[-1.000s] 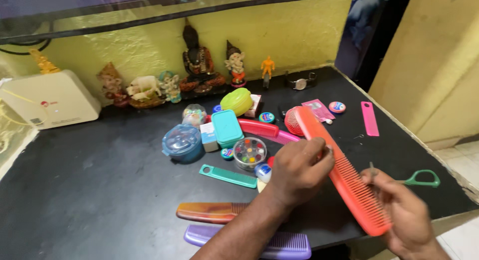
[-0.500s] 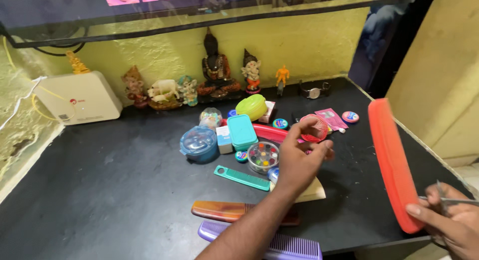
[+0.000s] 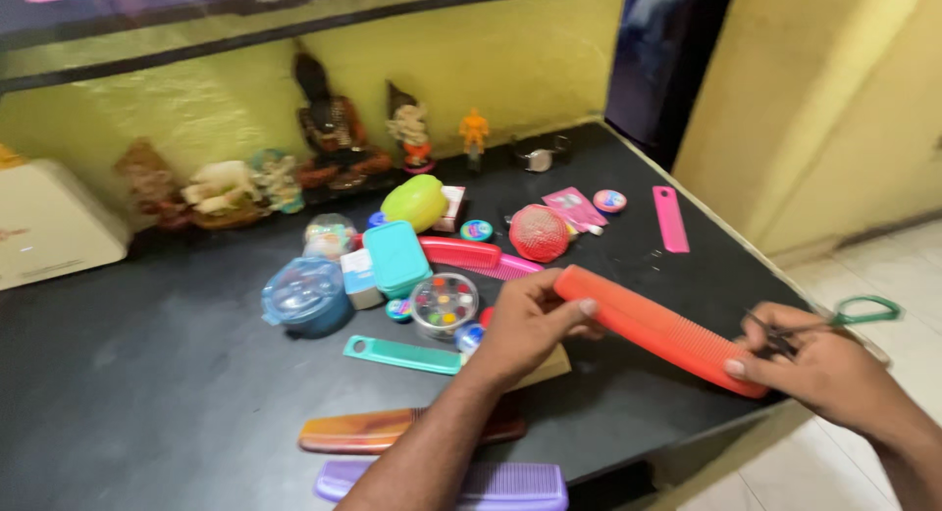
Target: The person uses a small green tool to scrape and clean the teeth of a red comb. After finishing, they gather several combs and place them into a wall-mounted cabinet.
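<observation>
A long orange-red comb (image 3: 659,329) lies level above the black table (image 3: 147,393), held at both ends. My left hand (image 3: 525,325) pinches its left end with thumb and fingers. Around its right end closes my right hand (image 3: 824,369), which also carries small scissors with green handles (image 3: 863,311). Just left of my left hand sit a teal comb (image 3: 400,354) and a round clear box of coloured beads (image 3: 444,303). Under my left forearm lie a brown comb (image 3: 368,431) and a purple comb (image 3: 491,484).
A pink comb (image 3: 469,253), red mesh ball (image 3: 539,232), teal box (image 3: 395,257), blue round container (image 3: 306,293), green case (image 3: 414,201) and pink flat comb (image 3: 670,218) crowd the table's middle. Small figurines (image 3: 334,138) line the yellow wall. A white box (image 3: 49,227) stands far left.
The orange-red comb swung from upright in my right hand down to level. My left hand rose from the table and took its left end.
</observation>
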